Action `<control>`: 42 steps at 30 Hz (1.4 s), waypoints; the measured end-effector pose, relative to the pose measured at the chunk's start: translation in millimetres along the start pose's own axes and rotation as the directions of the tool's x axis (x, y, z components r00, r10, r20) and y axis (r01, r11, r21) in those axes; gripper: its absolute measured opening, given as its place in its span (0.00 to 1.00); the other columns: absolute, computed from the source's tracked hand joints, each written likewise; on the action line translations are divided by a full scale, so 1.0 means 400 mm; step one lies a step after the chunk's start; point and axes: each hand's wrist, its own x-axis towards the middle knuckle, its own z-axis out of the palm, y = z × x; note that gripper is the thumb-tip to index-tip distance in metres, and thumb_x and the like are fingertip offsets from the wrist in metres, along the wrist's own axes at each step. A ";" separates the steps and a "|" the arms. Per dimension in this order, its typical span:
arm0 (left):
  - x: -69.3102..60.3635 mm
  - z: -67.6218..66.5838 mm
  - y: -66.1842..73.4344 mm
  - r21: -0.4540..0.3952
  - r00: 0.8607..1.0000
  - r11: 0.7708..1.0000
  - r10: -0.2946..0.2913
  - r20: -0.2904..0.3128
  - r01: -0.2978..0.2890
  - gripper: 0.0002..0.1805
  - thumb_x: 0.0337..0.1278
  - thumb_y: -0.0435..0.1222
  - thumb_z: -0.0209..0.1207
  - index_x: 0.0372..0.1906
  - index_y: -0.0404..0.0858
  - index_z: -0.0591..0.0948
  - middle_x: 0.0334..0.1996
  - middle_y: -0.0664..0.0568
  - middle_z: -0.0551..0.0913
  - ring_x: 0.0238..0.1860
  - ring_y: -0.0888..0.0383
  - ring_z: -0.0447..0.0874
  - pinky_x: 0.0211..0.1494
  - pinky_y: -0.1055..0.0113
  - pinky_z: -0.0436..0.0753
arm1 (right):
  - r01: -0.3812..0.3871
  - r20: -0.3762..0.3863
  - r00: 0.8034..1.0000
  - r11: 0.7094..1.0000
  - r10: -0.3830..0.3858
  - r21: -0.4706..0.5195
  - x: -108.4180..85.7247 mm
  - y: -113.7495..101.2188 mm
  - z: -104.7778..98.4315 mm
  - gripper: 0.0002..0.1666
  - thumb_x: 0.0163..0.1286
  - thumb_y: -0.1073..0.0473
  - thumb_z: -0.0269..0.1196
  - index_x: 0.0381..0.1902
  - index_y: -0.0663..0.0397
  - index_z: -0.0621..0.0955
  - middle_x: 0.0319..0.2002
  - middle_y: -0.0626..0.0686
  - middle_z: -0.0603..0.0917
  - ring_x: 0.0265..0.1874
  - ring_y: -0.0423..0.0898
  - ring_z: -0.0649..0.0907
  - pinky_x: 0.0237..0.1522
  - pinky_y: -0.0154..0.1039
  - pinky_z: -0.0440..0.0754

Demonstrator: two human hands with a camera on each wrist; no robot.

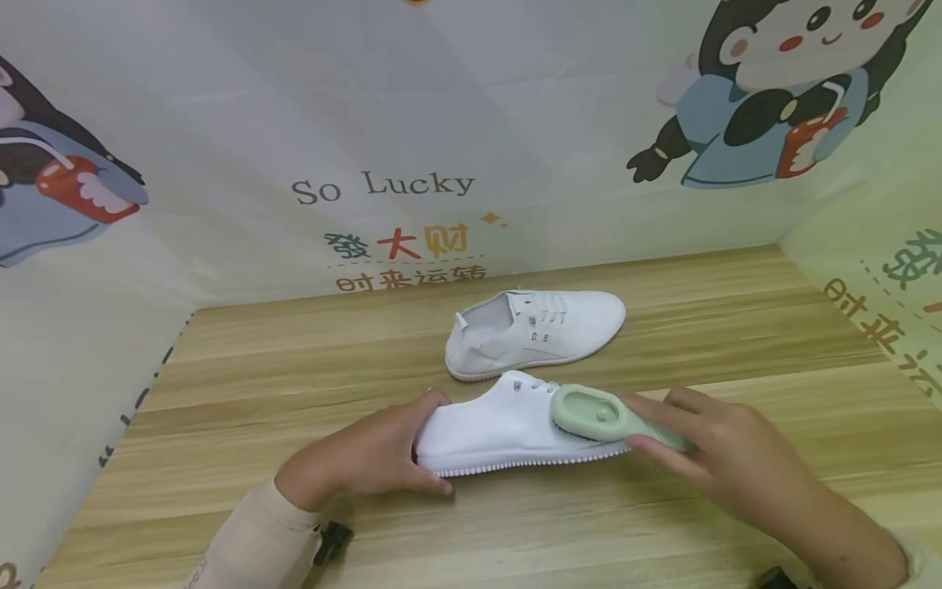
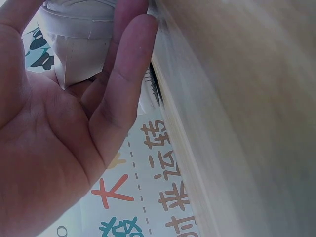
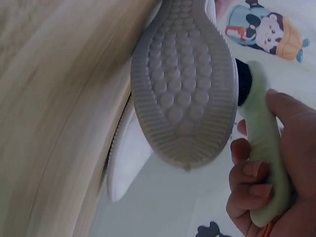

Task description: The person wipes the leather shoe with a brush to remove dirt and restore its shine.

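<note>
A white lace-up shoe (image 1: 486, 433) is held tilted above the wooden table, its studded sole (image 3: 185, 84) facing the right wrist camera. My left hand (image 1: 375, 446) grips it round the heel, thumb on one side and fingers on the other. In my right hand (image 1: 721, 446) is a pale green shoe brush (image 1: 589, 411), gripped by its handle. Its dark bristles (image 3: 243, 81) press against the shoe's upper near the laces. Behind it a second white shoe (image 1: 545, 327) stands upright on the table, toe pointing right.
The wood-grain table (image 1: 257, 393) runs back to a printed cloth backdrop (image 1: 515, 147) with cartoon figures and lettering. Similar cloth sides rise at left and right. A small black object (image 1: 334, 542) sits by the left sleeve.
</note>
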 end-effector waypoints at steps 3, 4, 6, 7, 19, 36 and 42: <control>-0.002 -0.001 -0.002 -0.006 1.000 1.000 -0.002 -0.003 0.002 0.41 0.40 0.50 0.78 0.59 0.49 0.67 0.43 0.59 0.80 0.41 0.63 0.79 0.49 0.66 0.77 | 0.028 -0.020 0.999 0.998 -0.029 -0.047 0.016 -0.019 0.011 0.29 0.74 0.33 0.52 0.52 0.44 0.87 0.30 0.40 0.79 0.20 0.27 0.66 0.20 0.24 0.65; -0.002 -0.001 -0.003 -0.009 1.000 1.000 -0.003 -0.005 0.003 0.41 0.39 0.50 0.78 0.59 0.48 0.67 0.43 0.59 0.80 0.41 0.62 0.79 0.49 0.65 0.77 | 0.035 -0.020 0.999 0.997 -0.036 -0.066 0.023 -0.026 0.013 0.31 0.74 0.31 0.49 0.52 0.43 0.87 0.30 0.40 0.79 0.20 0.28 0.66 0.19 0.25 0.64; -0.004 0.000 -0.005 -0.010 1.000 1.000 -0.004 -0.011 0.003 0.42 0.39 0.50 0.78 0.59 0.48 0.67 0.43 0.59 0.80 0.41 0.62 0.79 0.49 0.65 0.77 | 0.042 -0.010 0.999 0.995 -0.043 -0.095 0.038 -0.039 0.016 0.34 0.75 0.30 0.44 0.53 0.42 0.87 0.31 0.42 0.80 0.19 0.29 0.67 0.18 0.26 0.64; -0.004 0.001 -0.006 -0.015 1.000 1.000 -0.004 -0.012 0.004 0.42 0.40 0.50 0.78 0.59 0.48 0.67 0.43 0.59 0.80 0.42 0.62 0.79 0.49 0.65 0.77 | 0.043 0.002 0.999 0.993 -0.043 -0.108 0.046 -0.046 0.018 0.35 0.75 0.29 0.43 0.53 0.41 0.87 0.31 0.43 0.81 0.19 0.30 0.68 0.18 0.26 0.64; 0.006 0.002 0.005 -0.038 1.000 0.999 -0.007 0.000 0.007 0.42 0.41 0.49 0.78 0.61 0.48 0.67 0.43 0.60 0.80 0.42 0.63 0.79 0.49 0.66 0.78 | 0.063 0.161 0.986 0.985 -0.036 -0.163 0.110 -0.125 0.048 0.26 0.64 0.41 0.67 0.58 0.42 0.84 0.29 0.45 0.77 0.19 0.34 0.68 0.20 0.29 0.63; 0.000 -0.001 0.002 -0.033 1.000 0.999 0.005 0.002 -0.005 0.39 0.40 0.48 0.78 0.58 0.52 0.68 0.45 0.62 0.80 0.43 0.63 0.79 0.49 0.66 0.77 | 0.102 0.154 0.984 0.989 -0.085 -0.103 0.159 -0.178 0.116 0.25 0.64 0.42 0.67 0.56 0.44 0.84 0.29 0.45 0.76 0.17 0.35 0.66 0.19 0.29 0.65; -0.005 -0.002 -0.003 -0.033 1.000 0.999 0.021 -0.007 -0.021 0.39 0.39 0.48 0.79 0.56 0.54 0.68 0.45 0.64 0.81 0.44 0.64 0.80 0.51 0.66 0.77 | 0.095 0.171 0.982 0.994 -0.084 -0.058 0.167 -0.195 0.132 0.25 0.67 0.42 0.66 0.57 0.44 0.84 0.29 0.44 0.76 0.18 0.34 0.67 0.19 0.29 0.66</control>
